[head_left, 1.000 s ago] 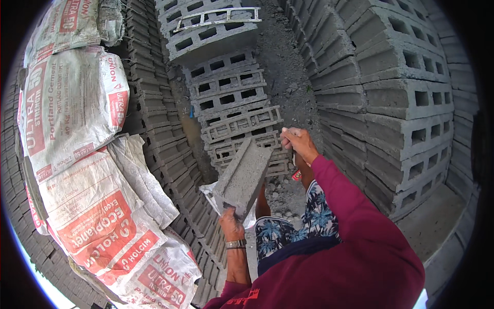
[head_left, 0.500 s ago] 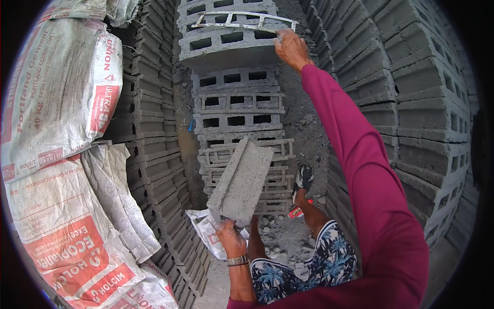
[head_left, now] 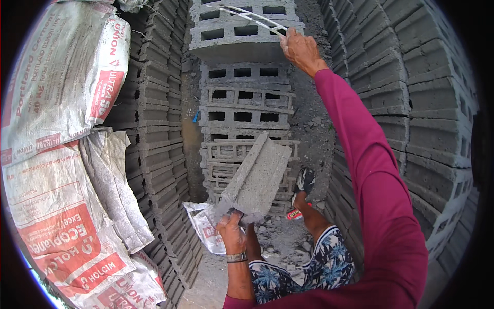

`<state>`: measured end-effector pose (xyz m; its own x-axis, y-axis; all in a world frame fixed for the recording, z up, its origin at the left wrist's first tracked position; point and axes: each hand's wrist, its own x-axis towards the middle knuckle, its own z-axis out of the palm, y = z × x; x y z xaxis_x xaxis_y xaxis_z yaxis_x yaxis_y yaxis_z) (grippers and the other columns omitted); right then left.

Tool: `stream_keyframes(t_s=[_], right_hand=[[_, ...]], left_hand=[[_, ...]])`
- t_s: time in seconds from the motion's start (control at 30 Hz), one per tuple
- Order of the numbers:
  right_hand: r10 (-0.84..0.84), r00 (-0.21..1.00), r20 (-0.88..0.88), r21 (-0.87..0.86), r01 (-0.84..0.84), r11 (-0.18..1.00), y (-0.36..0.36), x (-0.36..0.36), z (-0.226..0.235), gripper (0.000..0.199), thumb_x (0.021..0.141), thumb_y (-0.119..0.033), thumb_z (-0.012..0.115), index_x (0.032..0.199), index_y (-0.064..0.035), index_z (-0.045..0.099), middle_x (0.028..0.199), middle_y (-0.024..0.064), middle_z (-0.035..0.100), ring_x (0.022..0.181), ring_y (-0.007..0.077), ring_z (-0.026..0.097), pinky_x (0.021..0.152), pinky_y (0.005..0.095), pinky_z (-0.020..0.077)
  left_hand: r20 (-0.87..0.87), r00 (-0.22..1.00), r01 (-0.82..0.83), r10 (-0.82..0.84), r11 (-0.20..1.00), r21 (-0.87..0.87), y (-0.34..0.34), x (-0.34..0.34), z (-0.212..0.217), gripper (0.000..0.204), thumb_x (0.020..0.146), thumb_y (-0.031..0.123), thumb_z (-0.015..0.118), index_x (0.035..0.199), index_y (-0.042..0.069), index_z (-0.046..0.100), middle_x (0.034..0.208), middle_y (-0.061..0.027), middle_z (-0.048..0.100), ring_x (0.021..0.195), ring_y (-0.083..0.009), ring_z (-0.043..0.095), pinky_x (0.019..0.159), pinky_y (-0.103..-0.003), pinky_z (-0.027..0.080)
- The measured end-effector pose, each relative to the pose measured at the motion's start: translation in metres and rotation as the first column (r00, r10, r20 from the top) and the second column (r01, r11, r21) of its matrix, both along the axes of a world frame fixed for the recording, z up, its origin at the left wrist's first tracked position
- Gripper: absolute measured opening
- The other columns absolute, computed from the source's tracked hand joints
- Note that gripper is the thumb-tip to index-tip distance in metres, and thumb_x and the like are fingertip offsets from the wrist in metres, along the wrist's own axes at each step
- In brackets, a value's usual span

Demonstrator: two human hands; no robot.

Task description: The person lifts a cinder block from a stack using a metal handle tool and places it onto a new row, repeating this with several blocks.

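Note:
A grey concrete hollow block (head_left: 257,180) slants above the pile, tilted, with its near end in my left hand (head_left: 231,234). The fingers of that hand are wrapped around the block's edge and partly hidden by it. My right arm stretches far forward. At its end, my right hand (head_left: 302,50) pinches the near right end of a thin, pale ladder-shaped frame (head_left: 254,18). The frame is tilted over the top of the far stacked hollow blocks (head_left: 242,49); whether it touches them I cannot tell.
Tall walls of stacked blocks stand left (head_left: 160,123) and right (head_left: 432,98). Cement sacks (head_left: 67,77) cover the left wall. More ladder-shaped frames (head_left: 218,150) lie on the middle pile. A crumpled white sack (head_left: 203,221), a red wrapper (head_left: 296,212) and rubble lie near my feet.
The frame in my right hand has turned from lying along the far blocks to a steeper tilt. The block in my left hand has shifted slightly right. Both hands keep their hold.

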<state>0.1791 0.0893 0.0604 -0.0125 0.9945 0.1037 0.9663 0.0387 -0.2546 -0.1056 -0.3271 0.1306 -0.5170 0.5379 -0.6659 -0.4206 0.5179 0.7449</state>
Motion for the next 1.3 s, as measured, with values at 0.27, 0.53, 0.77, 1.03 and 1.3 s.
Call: stream_keyframes(t_s=[0.27, 0.53, 0.77, 1.03, 1.3], right_hand=[[-0.306, 0.736, -0.604, -0.292, 0.153, 0.944, -0.266, -0.014, 0.092, 0.046, 0.100, -0.042, 0.055, 0.083, 0.0002, 0.061, 0.060, 0.0152, 0.052, 0.056, 0.0190, 0.050, 0.055, 0.0391, 0.0428], [-0.171, 0.751, -0.638, -0.309, -0.046, 0.950, -0.327, -0.035, 0.149, 0.039, 0.102, -0.033, 0.056, 0.080, -0.0003, 0.058, 0.059, 0.0132, 0.046, 0.052, 0.0238, 0.046, 0.053, 0.0384, 0.0401], [0.130, 0.733, -0.668, 0.019, -0.158, 0.987, -0.315, -0.068, 0.192, 0.035, 0.102, -0.028, 0.054, 0.081, -0.0014, 0.059, 0.060, 0.0145, 0.050, 0.052, 0.0332, 0.050, 0.052, 0.0400, 0.0422], [-0.111, 0.899, -0.424, -0.279, -0.013, 0.960, -0.352, -0.048, 0.108, 0.034, 0.101, -0.028, 0.054, 0.081, -0.0019, 0.059, 0.061, 0.0195, 0.053, 0.056, 0.0428, 0.054, 0.052, 0.0471, 0.0413], [0.203, 0.784, -0.586, 0.108, -0.174, 0.979, -0.310, -0.085, 0.193, 0.025, 0.096, -0.018, 0.062, 0.075, -0.0059, 0.055, 0.059, 0.0116, 0.048, 0.053, 0.0337, 0.047, 0.052, 0.0406, 0.0378]], left_hand=[[0.058, 0.998, 0.001, 0.000, 1.000, -0.016, 0.008, -0.017, -0.001, 0.017, 0.079, 0.005, 0.073, 0.090, -0.007, 0.068, 0.092, -0.0094, 0.068, 0.082, -0.0177, 0.062, 0.079, -0.032, 0.049], [0.113, 0.993, -0.032, 0.038, 0.998, -0.051, -0.015, -0.052, -0.024, 0.017, 0.079, 0.006, 0.076, 0.090, -0.004, 0.068, 0.091, -0.0080, 0.067, 0.083, -0.0180, 0.060, 0.079, -0.033, 0.049], [0.176, 0.976, -0.138, 0.127, 0.989, 0.054, -0.034, -0.067, -0.023, 0.018, 0.078, 0.004, 0.073, 0.092, -0.006, 0.068, 0.093, -0.0093, 0.067, 0.084, -0.0184, 0.061, 0.081, -0.033, 0.050], [0.173, 0.982, -0.083, 0.077, 0.996, 0.029, -0.032, -0.067, -0.025, 0.020, 0.090, 0.008, 0.068, 0.104, -0.005, 0.065, 0.103, -0.0114, 0.067, 0.094, -0.0233, 0.064, 0.090, -0.037, 0.049], [0.208, 0.974, -0.095, 0.094, 0.995, -0.006, -0.029, -0.068, -0.018, 0.017, 0.089, 0.010, 0.068, 0.100, -0.003, 0.066, 0.098, -0.0095, 0.067, 0.088, -0.0216, 0.063, 0.084, -0.035, 0.050]])
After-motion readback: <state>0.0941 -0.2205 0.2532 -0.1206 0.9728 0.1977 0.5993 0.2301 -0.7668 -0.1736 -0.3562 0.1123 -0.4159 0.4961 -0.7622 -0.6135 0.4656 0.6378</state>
